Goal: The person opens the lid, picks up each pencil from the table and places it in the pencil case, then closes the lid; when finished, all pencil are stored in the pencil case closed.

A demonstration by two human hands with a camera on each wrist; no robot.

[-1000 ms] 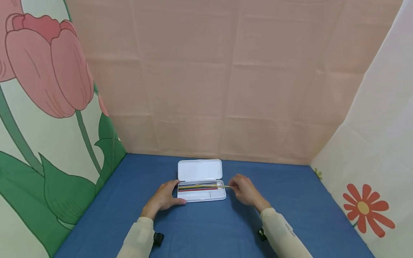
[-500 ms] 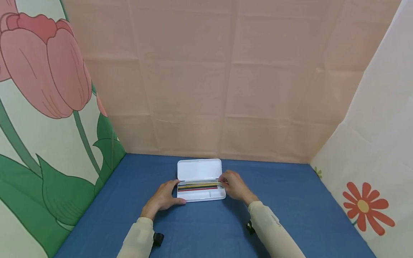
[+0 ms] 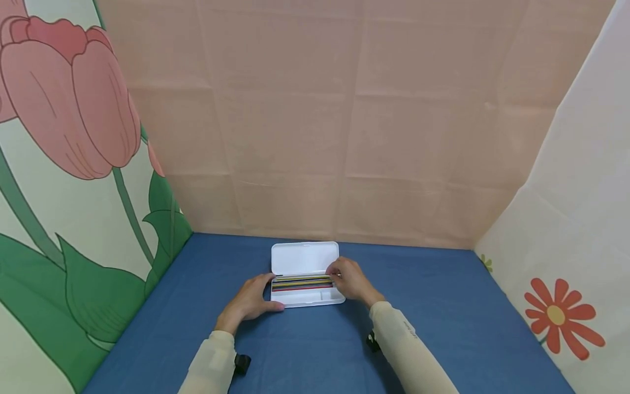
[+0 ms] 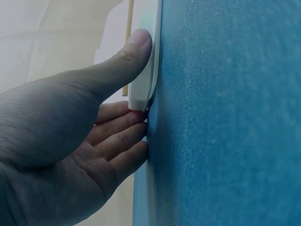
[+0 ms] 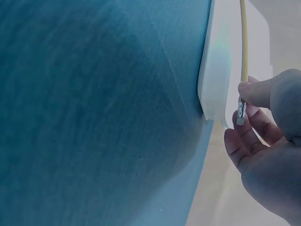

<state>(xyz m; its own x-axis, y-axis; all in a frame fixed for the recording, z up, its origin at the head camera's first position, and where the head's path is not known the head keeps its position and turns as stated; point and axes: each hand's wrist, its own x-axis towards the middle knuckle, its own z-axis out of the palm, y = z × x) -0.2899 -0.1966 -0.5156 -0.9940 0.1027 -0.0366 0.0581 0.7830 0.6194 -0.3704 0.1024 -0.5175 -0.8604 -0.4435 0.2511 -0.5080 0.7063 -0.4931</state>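
Observation:
A white pencil case lies open on the blue cloth, its lid folded back. Several colored pencils lie side by side in it, lengthwise. My left hand holds the left end of the case, thumb at the front and fingers behind, as the left wrist view also shows. Over the right end of the case is my right hand. In the right wrist view it pinches a yellow pencil near its eraser end, above the case. The hand hides the pencils' right ends in the head view.
A blue cloth covers the table. Behind it hangs a beige fabric wall. Flower-printed panels stand at the left and at the right.
My right hand has moved left with the yellow pencil, from beside the case to over its right end. The left hand has stayed at the case's left end.

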